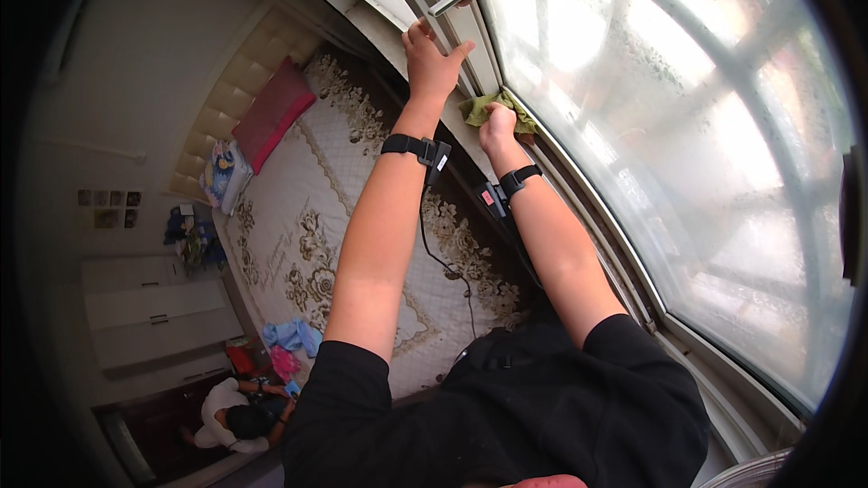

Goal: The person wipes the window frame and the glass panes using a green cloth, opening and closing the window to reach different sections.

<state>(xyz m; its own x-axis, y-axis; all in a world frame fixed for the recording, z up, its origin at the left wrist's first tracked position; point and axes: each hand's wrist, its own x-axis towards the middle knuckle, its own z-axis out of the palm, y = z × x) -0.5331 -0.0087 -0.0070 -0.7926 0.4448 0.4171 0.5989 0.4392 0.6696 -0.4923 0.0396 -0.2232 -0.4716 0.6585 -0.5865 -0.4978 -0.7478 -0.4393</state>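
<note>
My left hand (432, 64) grips the edge of the pale window frame (468, 30), with its fingers curled at one side and the thumb across the face. Just above it in the picture is the window handle (449, 0). A crumpled green cloth (478, 108) lies in the lower corner of the frame by the sill, and my right hand (498, 125) is closed on it, pressing it there. Some fingers of this hand are hidden. Both wrists wear black straps with small devices.
The fogged glass pane (644, 115) fills the right side. Left of my arms is a bed (298, 217) with a flowered cover and a red pillow (274, 115). A cable (441, 261) hangs below my left wrist. Another person (237, 417) is at the lower left.
</note>
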